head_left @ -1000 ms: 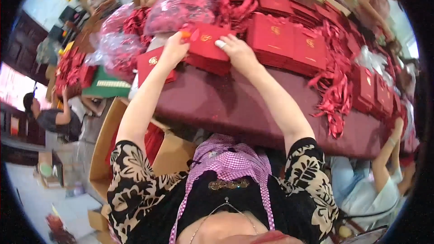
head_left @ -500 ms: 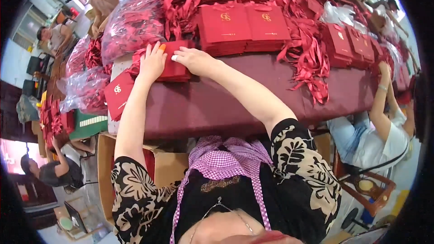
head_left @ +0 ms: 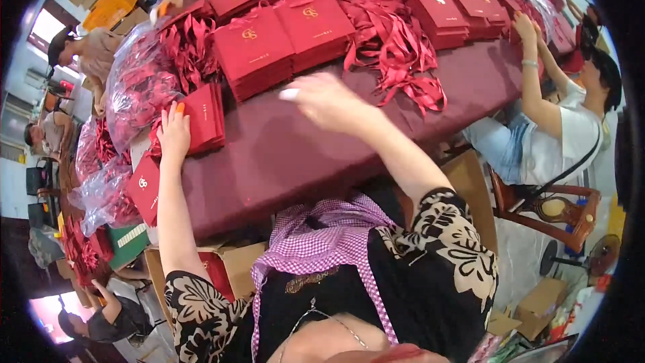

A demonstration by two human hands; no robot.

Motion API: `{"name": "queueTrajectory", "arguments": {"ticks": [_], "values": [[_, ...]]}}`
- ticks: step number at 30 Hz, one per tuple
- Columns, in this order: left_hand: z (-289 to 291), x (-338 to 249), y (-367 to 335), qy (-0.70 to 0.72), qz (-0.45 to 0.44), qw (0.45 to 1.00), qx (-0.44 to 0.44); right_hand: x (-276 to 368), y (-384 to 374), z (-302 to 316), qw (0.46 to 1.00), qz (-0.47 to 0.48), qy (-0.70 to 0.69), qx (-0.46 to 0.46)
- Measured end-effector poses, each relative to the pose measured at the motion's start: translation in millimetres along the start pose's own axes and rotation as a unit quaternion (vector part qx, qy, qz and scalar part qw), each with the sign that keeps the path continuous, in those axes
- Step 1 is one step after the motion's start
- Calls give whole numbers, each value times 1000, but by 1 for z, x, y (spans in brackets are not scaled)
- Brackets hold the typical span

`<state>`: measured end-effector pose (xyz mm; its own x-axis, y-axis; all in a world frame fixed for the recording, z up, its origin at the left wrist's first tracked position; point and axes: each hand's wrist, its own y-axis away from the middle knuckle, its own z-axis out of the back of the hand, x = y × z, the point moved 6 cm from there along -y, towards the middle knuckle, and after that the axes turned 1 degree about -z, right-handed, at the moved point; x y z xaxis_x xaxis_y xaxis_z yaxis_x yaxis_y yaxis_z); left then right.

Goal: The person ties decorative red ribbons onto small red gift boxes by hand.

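Tablecloth (head_left: 302, 154) of dark maroon spreads before me. My left hand (head_left: 174, 136) lies flat, fingers together, on a small stack of folded red bags (head_left: 205, 117) at the table's left edge, long axis pointing away from me. My right hand (head_left: 329, 99) hovers blurred, fingers loosely spread. Beyond sit taller red bag stacks (head_left: 282, 37) and tangled ribbons (head_left: 393, 37).

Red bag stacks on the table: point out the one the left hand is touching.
It is the small stack of flat red bags at the table's left end, beside the clear plastic sack of ribbons. The left hand rests on its near edge; the taller stacks lie farther back.
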<state>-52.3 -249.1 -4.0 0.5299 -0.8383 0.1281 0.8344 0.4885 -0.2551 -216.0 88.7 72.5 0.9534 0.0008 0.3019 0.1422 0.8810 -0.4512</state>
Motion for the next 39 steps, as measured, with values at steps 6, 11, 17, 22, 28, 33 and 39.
{"name": "queueTrajectory", "arguments": {"ticks": [6,11,17,22,28,33,39], "values": [[15,26,-11,114,-23,990,-79,-75,127,53,964,-196,180,22],[57,34,-8,185,-13,974,-128,-102,160,42,957,-231,172,-46],[109,109,29,267,112,931,-222,-89,147,45,953,-170,223,-114],[87,208,122,215,341,905,-135,-94,161,45,951,-177,239,-88],[55,189,171,482,411,771,-66,-83,139,27,948,-174,254,-76],[32,188,168,436,446,782,-19,-64,120,17,952,-168,243,-77],[22,183,161,527,473,706,-14,-66,123,15,958,-167,214,-86]]}}
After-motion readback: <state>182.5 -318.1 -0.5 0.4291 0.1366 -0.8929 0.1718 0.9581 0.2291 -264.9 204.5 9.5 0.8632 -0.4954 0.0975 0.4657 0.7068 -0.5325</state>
